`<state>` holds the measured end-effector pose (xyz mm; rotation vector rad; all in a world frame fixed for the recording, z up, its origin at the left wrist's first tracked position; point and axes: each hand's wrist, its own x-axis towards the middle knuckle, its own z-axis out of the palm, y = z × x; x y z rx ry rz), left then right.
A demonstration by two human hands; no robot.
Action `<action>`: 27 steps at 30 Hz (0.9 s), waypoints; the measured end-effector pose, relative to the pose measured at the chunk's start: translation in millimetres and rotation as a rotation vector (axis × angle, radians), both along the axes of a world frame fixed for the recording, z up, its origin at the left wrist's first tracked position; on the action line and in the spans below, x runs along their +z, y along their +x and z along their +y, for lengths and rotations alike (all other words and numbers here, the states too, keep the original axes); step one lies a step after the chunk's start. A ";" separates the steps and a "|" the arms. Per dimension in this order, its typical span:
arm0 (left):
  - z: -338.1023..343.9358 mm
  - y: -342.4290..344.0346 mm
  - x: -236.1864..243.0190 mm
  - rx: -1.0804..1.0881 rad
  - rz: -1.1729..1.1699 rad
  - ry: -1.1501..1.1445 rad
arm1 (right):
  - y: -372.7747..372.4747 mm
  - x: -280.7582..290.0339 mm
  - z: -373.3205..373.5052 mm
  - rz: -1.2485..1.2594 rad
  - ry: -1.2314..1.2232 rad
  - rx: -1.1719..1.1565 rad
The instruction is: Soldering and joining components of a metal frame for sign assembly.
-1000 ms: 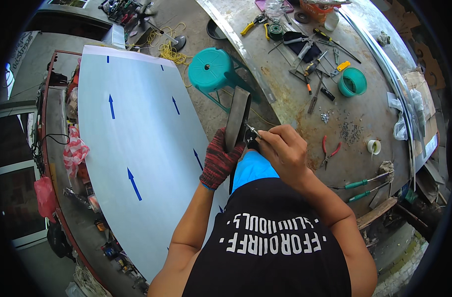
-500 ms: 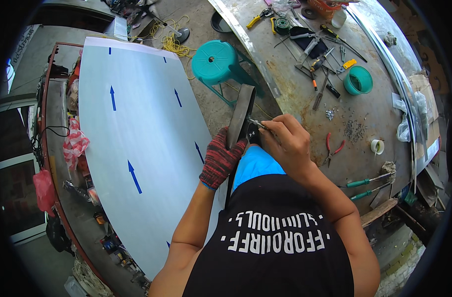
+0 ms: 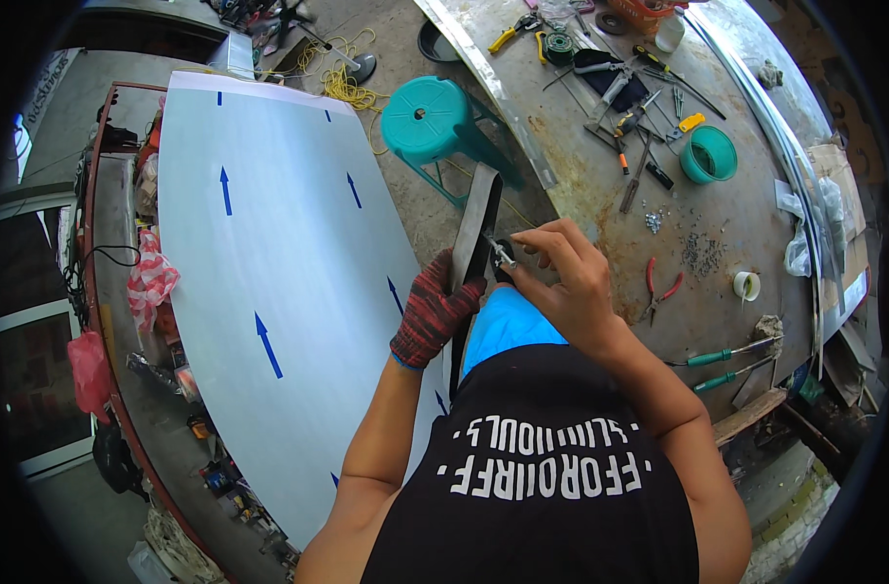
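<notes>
My left hand point(image 3: 436, 310), in a red and black knit glove, is closed round a grey metal channel point(image 3: 476, 224) that stands tilted in front of me. From the channel's right side juts a small silvery metal fitting point(image 3: 501, 252), too small to make out exactly. Bare and close beside it is my right hand point(image 3: 571, 277), its forefinger stretched out and apart from the thumb. The thumb tip lies near the fitting; whether it touches cannot be told. Part of the channel is hidden behind the glove.
A long pale sheet panel point(image 3: 269, 243) with blue arrows spans the left. A green stool point(image 3: 427, 117) stands ahead. On the metal table point(image 3: 610, 229) at right are a green bowl point(image 3: 707, 156), red-handled pliers point(image 3: 662, 289), small loose hardware point(image 3: 700, 254) and several hand tools.
My right fingers were pinched round the fitting and have now spread apart beside it. The left hand keeps its grip on the channel. The whole view has shifted slightly.
</notes>
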<state>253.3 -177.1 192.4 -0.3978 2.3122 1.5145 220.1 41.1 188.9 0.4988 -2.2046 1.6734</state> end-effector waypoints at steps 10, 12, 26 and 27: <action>-6.5 2.1 5.3 -0.019 -0.046 0.339 | -3.1 -4.8 -7.2 0.024 -0.030 0.038; -7.2 2.8 4.1 -0.017 -0.040 0.346 | -2.8 -2.5 -9.7 0.017 -0.046 0.038; -14.4 6.0 -1.9 -0.062 0.082 0.035 | -11.0 -5.8 -14.8 -0.107 -0.135 0.022; -12.5 2.3 3.8 -0.062 0.084 0.035 | -13.5 -5.4 -16.0 -0.122 -0.148 0.021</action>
